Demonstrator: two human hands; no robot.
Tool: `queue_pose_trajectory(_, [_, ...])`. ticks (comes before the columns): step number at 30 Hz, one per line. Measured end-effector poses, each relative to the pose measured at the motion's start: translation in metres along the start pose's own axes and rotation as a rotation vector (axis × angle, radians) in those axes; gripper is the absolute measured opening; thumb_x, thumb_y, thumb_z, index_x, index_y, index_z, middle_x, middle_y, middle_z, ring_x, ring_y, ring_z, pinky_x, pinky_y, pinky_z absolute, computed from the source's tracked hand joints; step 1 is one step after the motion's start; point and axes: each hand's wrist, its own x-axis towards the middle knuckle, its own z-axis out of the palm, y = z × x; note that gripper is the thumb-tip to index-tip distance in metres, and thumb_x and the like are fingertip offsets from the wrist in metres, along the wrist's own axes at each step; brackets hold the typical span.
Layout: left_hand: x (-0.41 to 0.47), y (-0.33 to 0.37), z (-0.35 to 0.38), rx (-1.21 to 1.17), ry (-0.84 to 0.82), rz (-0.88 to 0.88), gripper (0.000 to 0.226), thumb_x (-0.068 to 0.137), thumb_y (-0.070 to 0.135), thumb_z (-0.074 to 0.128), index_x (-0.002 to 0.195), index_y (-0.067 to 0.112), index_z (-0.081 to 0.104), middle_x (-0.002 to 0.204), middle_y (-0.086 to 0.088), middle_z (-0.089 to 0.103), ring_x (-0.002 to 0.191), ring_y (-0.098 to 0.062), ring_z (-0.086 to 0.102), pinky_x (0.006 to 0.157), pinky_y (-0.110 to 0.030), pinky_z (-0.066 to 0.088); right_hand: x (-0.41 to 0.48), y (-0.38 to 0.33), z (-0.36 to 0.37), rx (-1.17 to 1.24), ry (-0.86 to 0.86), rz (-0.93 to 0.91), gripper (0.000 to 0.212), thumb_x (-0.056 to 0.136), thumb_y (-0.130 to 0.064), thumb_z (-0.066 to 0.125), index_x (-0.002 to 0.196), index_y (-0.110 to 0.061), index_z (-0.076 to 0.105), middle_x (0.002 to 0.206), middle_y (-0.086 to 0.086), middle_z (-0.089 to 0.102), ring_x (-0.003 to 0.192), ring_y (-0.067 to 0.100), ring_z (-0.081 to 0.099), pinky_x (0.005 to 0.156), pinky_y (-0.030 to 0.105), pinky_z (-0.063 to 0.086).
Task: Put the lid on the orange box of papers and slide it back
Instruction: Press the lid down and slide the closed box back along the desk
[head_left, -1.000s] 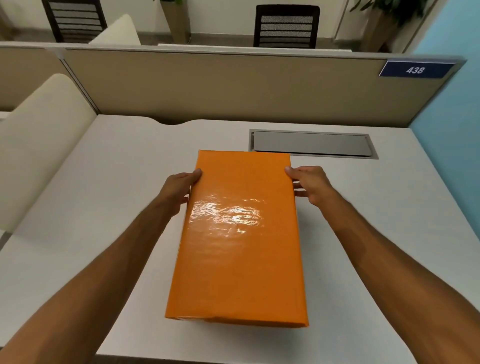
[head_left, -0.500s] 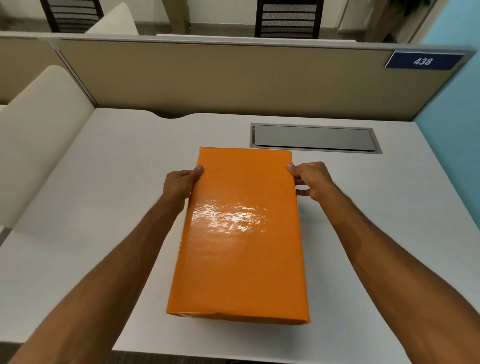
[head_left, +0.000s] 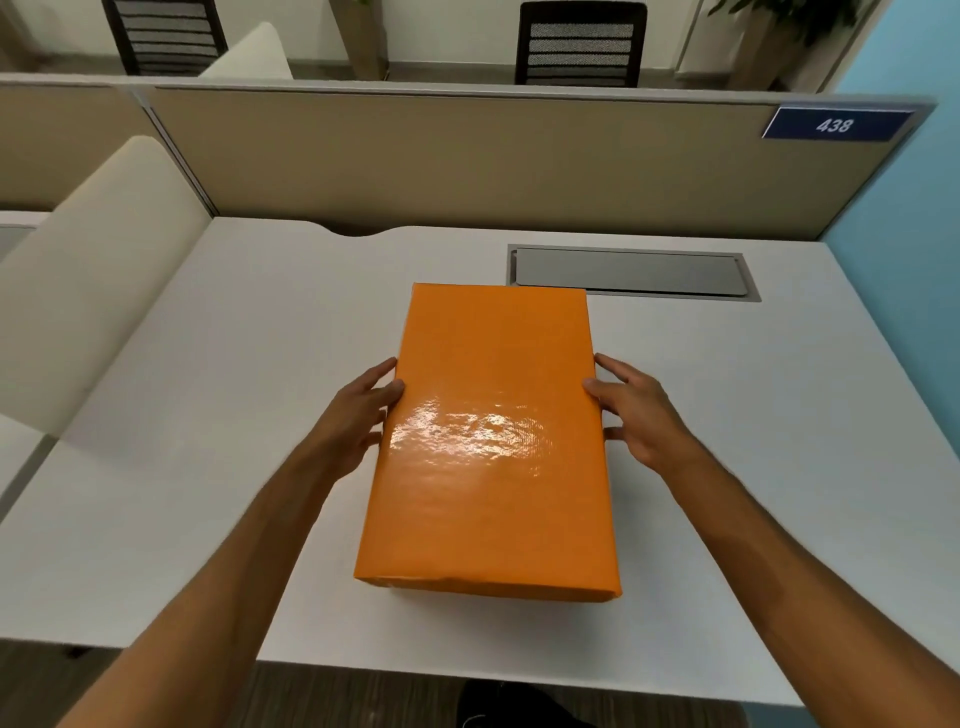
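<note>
The orange box (head_left: 493, 441) lies lengthwise on the white desk (head_left: 208, 467) with its glossy orange lid on; the papers inside are hidden. Its far edge reaches the front of the grey cable hatch (head_left: 631, 273). My left hand (head_left: 361, 415) lies against the box's left side, thumb at the lid's edge and fingers spread. On the right side my right hand (head_left: 641, 410) does the same, with its thumb tip touching the lid's edge and its fingers loose and apart. Neither hand clasps the box.
A beige partition (head_left: 467, 156) with a blue "438" plate (head_left: 834, 124) closes off the back of the desk. A cream side panel (head_left: 88, 280) stands at the left and a blue wall (head_left: 904, 208) at the right. Two dark chairs stand beyond the partition.
The box has slid farther from me, toward the hatch. Both hands now sit nearer the box's middle, and their fingers have loosened and spread from the earlier grip.
</note>
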Motion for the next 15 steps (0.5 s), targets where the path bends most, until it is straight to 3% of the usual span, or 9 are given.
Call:
queue_pose_trajectory(3, [-0.016,-0.015,-0.007,-0.023,-0.053,-0.029,0.051,0.098,0.033,0.055,0.146,0.042,0.041,0.136,0.002,0.057,0.116,-0.027,0.061,0.082,-0.048,0.057,-0.024,0.016,-0.004,0.016,-0.012,0.006,0.055,0.094,-0.022,0.063,0.146,-0.033,0.047,0.115,0.002,0.072,0.106,0.024,0.068,0.078,0.048,0.058])
queue_pose_trajectory(6, [-0.027,-0.022,-0.011,0.004,-0.099,-0.050,0.055,0.098,0.030,0.056,0.147,0.045,0.038,0.133,0.003,0.055,0.108,-0.022,0.062,0.066,-0.040,0.060,-0.040,0.027,-0.006,0.028,-0.009,0.010,0.054,0.095,-0.019,0.062,0.146,-0.032,0.048,0.116,0.002,0.071,0.106,0.025,0.067,0.075,0.047,0.058])
queue_pose_trajectory(9, [-0.034,-0.023,-0.010,0.019,-0.106,-0.045,0.056,0.098,0.030,0.056,0.147,0.046,0.036,0.132,0.002,0.055,0.110,-0.026,0.061,0.066,-0.042,0.059,-0.048,0.031,-0.004,0.036,0.001,0.012,0.053,0.096,-0.020,0.061,0.145,-0.033,0.048,0.117,0.000,0.069,0.103,0.024,0.068,0.068,0.042,0.058])
queue_pose_trajectory(15, [-0.041,-0.019,-0.009,0.058,-0.120,0.017,0.058,0.097,0.026,0.059,0.149,0.039,0.037,0.125,0.002,0.066,0.109,-0.028,0.066,0.066,-0.045,0.059,-0.053,0.034,-0.001,0.047,0.035,0.003,0.053,0.095,-0.020,0.063,0.145,-0.032,0.050,0.116,0.000,0.070,0.103,0.023,0.068,0.070,0.047,0.057])
